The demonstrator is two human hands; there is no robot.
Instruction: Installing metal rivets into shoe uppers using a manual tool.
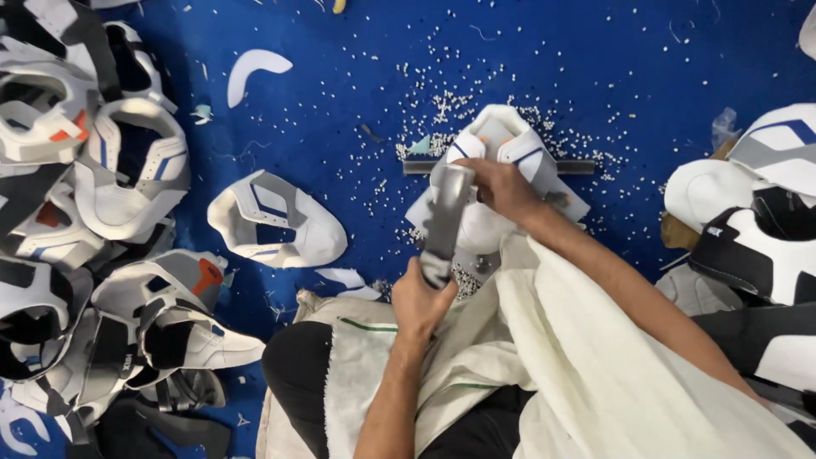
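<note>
My left hand [418,299] grips the lower end of a grey metal hand tool [445,219] that stands over a white shoe upper [501,149] with blue trim. My right hand [503,187] presses down on that upper, fingers curled over its middle, next to the tool's head. The upper rests on a dark metal bar [571,167] on the blue work surface [365,76]. Small white punched bits [442,106] lie scattered around it. White cloth [586,365] covers my lap.
A pile of white, grey and black shoe uppers [110,170] fills the left side. One loose upper [276,219] lies left of centre. More uppers [756,221] are stacked at the right edge. A curved white scrap [255,66] lies at the upper left.
</note>
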